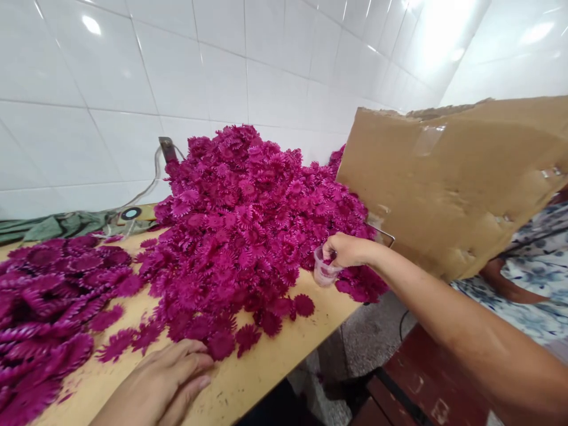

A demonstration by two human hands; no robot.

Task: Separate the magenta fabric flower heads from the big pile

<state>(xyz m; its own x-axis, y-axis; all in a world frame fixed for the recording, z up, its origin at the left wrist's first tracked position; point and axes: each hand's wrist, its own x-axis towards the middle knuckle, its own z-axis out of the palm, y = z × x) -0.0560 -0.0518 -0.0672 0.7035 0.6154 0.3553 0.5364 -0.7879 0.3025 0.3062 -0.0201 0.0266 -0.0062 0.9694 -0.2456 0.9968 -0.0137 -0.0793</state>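
Note:
A large heap of magenta, fringed flower-shaped discs (248,213) covers the table (284,367). At the near edge of the heap my left hand (164,378) rests on the tabletop, fingers stretched out and touching a disc, holding nothing. Farther right, my right hand (348,249) reaches over a small clear plastic cup (325,276) near the table's edge. Its fingers are curled together and dip past the cup's rim. What they pinch, if anything, is hidden. The cup's contents are hard to make out.
Stacked magenta discs (53,296) lie at the left. A big cardboard sheet (452,183) stands at the right, with a person in a patterned garment (528,272) partly behind it. Green cloth (53,225) lies along the white tiled wall (110,77). A dark red stool (426,378) stands below.

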